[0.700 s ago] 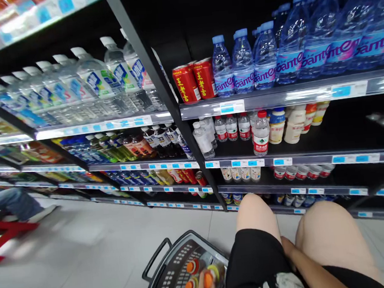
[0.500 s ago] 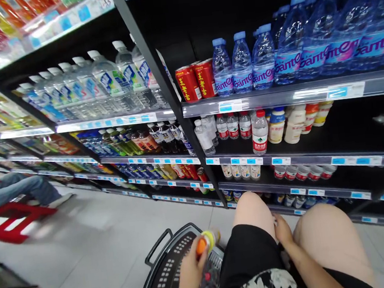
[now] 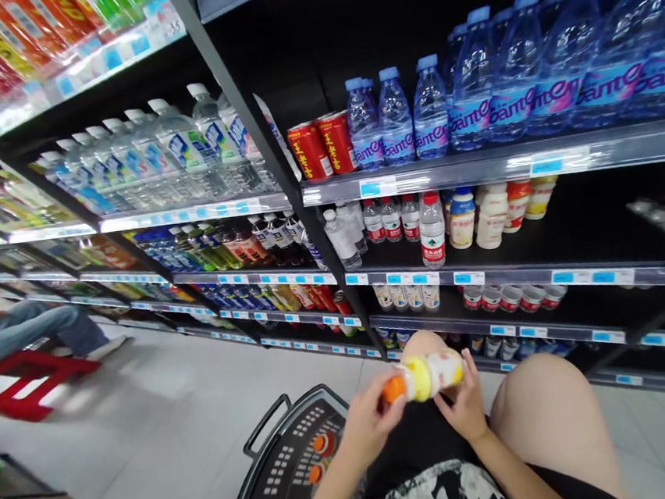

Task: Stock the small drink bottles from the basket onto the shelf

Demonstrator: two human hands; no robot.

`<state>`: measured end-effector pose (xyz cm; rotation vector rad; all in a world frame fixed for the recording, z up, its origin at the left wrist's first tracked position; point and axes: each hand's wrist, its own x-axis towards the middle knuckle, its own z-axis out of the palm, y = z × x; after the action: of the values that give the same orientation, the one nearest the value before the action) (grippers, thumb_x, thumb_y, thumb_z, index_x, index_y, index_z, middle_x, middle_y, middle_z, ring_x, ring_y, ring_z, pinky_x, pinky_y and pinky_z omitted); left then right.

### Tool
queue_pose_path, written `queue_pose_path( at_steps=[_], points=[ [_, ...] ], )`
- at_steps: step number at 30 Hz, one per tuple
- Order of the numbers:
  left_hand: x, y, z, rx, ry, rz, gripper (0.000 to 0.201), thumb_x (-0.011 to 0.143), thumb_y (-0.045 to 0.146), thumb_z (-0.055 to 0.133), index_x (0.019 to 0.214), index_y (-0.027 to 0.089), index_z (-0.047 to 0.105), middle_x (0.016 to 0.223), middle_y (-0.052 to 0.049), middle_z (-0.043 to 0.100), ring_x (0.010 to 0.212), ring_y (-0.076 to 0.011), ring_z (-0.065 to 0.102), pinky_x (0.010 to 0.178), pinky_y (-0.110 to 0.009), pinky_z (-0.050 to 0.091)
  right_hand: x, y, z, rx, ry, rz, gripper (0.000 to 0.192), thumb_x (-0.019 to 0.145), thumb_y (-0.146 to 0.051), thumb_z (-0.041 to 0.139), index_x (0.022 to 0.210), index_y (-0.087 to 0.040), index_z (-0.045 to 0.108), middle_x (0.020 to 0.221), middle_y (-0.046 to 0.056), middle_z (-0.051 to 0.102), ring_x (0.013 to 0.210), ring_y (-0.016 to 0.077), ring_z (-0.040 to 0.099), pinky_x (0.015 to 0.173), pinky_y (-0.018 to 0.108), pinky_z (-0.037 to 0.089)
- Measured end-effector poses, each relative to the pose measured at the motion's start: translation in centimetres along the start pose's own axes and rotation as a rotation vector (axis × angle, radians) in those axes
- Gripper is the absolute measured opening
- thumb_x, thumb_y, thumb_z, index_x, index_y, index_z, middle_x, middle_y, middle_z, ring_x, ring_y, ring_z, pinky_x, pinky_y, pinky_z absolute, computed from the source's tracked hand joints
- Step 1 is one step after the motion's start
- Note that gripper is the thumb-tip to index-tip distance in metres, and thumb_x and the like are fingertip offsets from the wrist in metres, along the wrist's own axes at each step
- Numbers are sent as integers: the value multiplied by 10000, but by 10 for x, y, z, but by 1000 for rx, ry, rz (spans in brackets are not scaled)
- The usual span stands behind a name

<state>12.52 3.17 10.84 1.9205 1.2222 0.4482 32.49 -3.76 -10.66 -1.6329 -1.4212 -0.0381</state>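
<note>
Above the lap, at the lower middle of the view, both hands hold one small bottle (image 3: 430, 375) lying on its side, orange cap pointing left. Left hand (image 3: 368, 422): fingers curled around the cap end, thumb on top near the cap. Right hand (image 3: 464, 408): fingers spread and cupped under the bottle's base end, touching it from below and behind. The bottle's body is yellow and pale; its label is too blurred to read.

Just below and left of the hands, a dark basket (image 3: 283, 474) stands on the floor (image 3: 167, 430); orange caps (image 3: 318, 456) show inside it, apparently more bottles of the same kind.

Facing the person, black shelves (image 3: 477, 165) carry drinks. At the left end of the upper right shelf stand two red cans (image 3: 323, 147), with blue-capped water bottles (image 3: 396, 118) just beside them. On the shelf below, a red-capped bottle (image 3: 432, 232) stands at the front edge.

At the far left edge of the floor, another person's legs (image 3: 34, 329) rest by a red basket (image 3: 21, 381).
</note>
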Motion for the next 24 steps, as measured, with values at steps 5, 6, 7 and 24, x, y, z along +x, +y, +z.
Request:
queue_pose_path(
  at_steps=[5, 6, 7, 24],
  points=[
    [12, 1, 27, 136, -136, 235, 420, 799, 279, 556, 1186, 205, 701, 832, -36, 699, 654, -129, 574, 673, -227, 462, 6, 13, -8, 11, -63, -85, 578, 825, -316, 648, 1372, -221, 487, 1252, 138, 683, 1177, 348, 652, 971, 571, 566],
    [14, 0, 30, 140, -113, 236, 417, 798, 276, 556, 1183, 205, 700, 818, -33, 691, 640, -125, 566, 667, -226, 458, 7, 13, -8, 29, -69, -91, 588, 816, -320, 663, 1368, -215, 492, 1234, 137, 694, 1142, 338, 671, 955, 548, 582],
    [16, -2, 32, 138, -98, 225, 416, 801, 274, 558, 1187, 208, 697, 797, -25, 681, 617, -117, 553, 654, -223, 451, 8, 13, -8, 47, -67, -91, 607, 813, -333, 676, 1377, -208, 491, 1234, 141, 696, 1129, 336, 680, 945, 534, 595],
    [5, -86, 92, 191, 50, -168, 488, 957, 404, 447, 1388, 246, 612, 1471, -108, 546, 1410, -287, 478, 1232, -503, 369, 73, 16, -16, 142, 259, 574, 605, 707, -577, 807, 1160, -230, 605, 1087, 133, 739, 962, 369, 720, 850, 515, 604]
  ],
)
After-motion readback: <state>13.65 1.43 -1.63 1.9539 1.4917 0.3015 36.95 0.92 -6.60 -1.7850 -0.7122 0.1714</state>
